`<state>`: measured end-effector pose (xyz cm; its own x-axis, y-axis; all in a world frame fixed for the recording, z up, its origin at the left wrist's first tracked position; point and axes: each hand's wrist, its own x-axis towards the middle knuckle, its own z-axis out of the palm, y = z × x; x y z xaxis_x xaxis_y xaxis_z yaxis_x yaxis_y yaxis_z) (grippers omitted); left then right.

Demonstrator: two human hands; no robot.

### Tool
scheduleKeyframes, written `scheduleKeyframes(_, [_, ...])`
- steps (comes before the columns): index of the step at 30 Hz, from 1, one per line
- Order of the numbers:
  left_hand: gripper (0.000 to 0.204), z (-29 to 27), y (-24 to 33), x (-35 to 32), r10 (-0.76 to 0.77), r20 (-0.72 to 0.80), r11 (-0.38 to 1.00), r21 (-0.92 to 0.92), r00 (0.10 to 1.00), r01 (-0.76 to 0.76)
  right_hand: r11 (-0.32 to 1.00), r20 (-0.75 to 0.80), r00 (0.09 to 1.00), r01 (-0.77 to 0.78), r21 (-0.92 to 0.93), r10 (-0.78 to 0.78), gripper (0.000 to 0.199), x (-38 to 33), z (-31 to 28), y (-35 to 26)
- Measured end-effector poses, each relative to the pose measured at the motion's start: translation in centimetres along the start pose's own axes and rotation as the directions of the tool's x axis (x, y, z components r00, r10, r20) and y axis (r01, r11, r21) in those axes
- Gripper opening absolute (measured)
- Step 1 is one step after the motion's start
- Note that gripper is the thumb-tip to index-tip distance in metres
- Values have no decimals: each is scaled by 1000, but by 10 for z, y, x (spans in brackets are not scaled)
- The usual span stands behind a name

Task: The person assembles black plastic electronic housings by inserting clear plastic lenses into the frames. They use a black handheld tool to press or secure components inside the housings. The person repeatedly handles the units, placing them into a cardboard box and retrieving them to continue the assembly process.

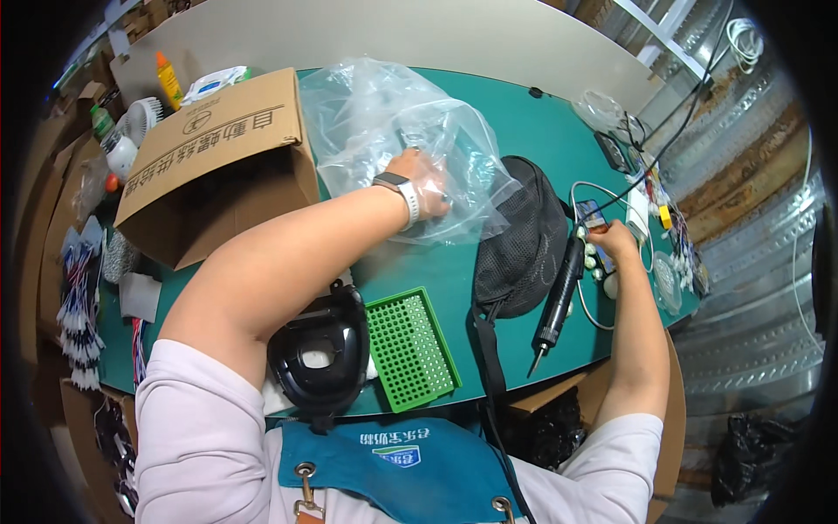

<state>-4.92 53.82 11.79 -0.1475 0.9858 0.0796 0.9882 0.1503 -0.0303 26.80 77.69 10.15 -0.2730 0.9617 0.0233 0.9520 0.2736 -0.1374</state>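
as clear bag (384, 122) partly covers left grip (423, 185), right grip (615, 242) near screwdriver (559, 293) (can't tell either's closure)

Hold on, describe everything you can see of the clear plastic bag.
The bag is thin, transparent, glossy plastic film, wrinkled and loosely puffed on the green table, between the cardboard box and black mesh pouch, one edge overlapping the pouch in view. The left hand shows through it; its grip is unclear.

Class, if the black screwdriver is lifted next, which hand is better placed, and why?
Probably the right hand: it is near the screwdriver, while the left hand is at the clear bag.
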Motion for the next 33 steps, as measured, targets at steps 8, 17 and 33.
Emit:
scheduleKeyframes(8, [51, -1, -2, -12, 39, -64, 997, 63, 997, -35, 944, -112, 971, 173, -281, -211, 30, -79, -74, -56])
scheduleKeyframes(17, [31, -6, 7, -13, 47, -106, 998, -46, 993, -52, 543, -64, 601, 758, 362, -797, 19, -181, -45, -180])
scheduleKeyframes(33, [31, -3, 3, -25, -1, -349, 977, -201, 937, -74, 729, -221, 803, 596, 338, -554, 26, -66, 33, -246])
